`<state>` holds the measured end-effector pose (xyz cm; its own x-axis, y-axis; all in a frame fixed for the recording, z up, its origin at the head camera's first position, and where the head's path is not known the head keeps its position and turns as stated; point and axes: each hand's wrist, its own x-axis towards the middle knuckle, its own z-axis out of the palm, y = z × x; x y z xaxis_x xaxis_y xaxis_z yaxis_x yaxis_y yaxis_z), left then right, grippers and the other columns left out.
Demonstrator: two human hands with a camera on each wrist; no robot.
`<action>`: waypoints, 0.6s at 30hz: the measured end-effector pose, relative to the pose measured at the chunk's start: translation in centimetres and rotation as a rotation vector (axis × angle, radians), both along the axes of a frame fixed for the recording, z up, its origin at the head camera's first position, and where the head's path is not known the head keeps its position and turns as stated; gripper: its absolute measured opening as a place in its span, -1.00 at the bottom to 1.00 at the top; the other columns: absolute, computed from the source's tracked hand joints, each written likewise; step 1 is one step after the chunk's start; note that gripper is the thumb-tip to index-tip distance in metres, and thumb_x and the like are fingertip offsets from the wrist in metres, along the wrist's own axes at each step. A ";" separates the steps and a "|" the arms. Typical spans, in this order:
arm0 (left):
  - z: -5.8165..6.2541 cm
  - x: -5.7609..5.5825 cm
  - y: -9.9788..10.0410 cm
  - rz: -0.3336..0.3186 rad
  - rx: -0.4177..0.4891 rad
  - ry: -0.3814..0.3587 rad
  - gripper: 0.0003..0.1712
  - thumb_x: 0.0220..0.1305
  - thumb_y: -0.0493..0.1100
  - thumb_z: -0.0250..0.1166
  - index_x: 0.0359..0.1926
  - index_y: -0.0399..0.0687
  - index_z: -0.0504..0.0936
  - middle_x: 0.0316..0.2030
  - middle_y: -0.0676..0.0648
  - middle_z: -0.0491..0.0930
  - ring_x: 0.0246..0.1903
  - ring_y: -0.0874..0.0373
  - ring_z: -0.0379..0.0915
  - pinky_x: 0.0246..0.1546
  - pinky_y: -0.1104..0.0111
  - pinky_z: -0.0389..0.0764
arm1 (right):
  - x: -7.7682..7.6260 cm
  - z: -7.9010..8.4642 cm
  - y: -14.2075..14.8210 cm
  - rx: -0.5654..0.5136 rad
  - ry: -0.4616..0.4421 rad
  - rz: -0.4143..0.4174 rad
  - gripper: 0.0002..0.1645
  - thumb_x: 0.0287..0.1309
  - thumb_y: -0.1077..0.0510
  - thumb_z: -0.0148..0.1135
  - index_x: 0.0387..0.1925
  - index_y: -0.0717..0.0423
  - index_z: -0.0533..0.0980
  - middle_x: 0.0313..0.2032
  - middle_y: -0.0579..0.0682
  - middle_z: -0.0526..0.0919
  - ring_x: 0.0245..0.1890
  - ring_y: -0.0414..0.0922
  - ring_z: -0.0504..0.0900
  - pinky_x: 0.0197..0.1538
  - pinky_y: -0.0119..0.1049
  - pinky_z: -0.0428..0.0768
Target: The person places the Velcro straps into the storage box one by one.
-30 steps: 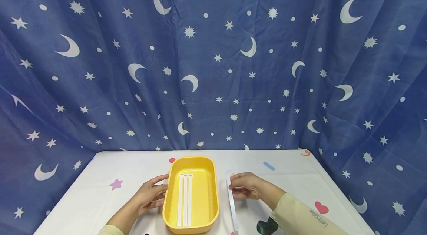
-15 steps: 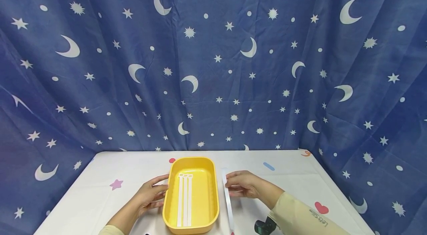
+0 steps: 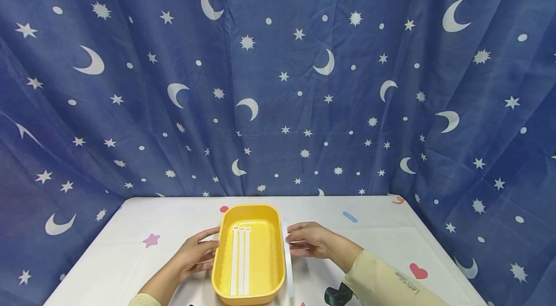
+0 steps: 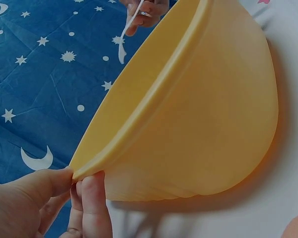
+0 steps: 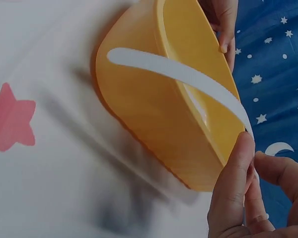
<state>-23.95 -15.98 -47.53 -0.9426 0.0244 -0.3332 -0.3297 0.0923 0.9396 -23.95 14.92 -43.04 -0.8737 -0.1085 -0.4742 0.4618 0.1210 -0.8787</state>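
A yellow oblong tray (image 3: 271,267) stands on the table in the head view. Three white straps (image 3: 241,262), slotted at the far end, lie side by side in its left half. My left hand (image 3: 195,256) grips the tray's left rim, thumb above and fingers beneath, as the left wrist view shows. Between thumb and fingertips my right hand (image 3: 310,241) pinches another white strap (image 3: 288,267), just outside the tray's right rim. This strap hangs lengthwise, and in the right wrist view its long rounded end (image 5: 124,56) bows across the front of the tray's wall.
A white cloth (image 3: 173,219) printed with coloured shapes covers the table. A blue curtain (image 3: 278,103) with stars and moons hangs behind it. A small dark device (image 3: 338,295) sits at my right wrist.
My right hand has moved left with the strap, from a gap away to right beside the tray's right rim. The left hand and the tray have stayed put.
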 end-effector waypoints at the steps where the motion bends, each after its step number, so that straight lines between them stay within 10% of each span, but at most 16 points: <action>1: 0.0 0.0 0.0 0.001 -0.001 0.000 -0.40 0.26 -0.20 0.32 0.32 -0.11 0.44 -0.29 -0.10 0.62 -0.49 0.24 0.57 -0.47 0.28 0.77 | 0.0 0.0 -0.1 -0.002 0.002 0.005 -0.58 0.05 0.37 0.35 0.00 0.26 0.53 -0.35 0.05 0.64 -0.41 -0.14 0.67 -0.28 -0.29 0.77; 18: 0.0 -0.1 0.0 -0.001 -0.003 -0.010 -0.40 0.28 -0.19 0.31 0.33 -0.10 0.44 -0.26 -0.11 0.60 -0.48 0.23 0.57 -0.46 0.29 0.77 | -0.3 0.3 -2.4 -0.007 -0.002 0.037 -0.54 0.04 0.42 0.32 0.03 0.20 0.49 -0.33 0.11 0.59 -0.38 -0.10 0.66 -0.30 -0.27 0.77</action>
<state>-24.05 -15.98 -47.52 -0.9393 0.0246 -0.3423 -0.3386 0.0955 0.9361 -24.28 12.54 -42.72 -0.8682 -0.1438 -0.4750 0.4590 0.1317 -0.8786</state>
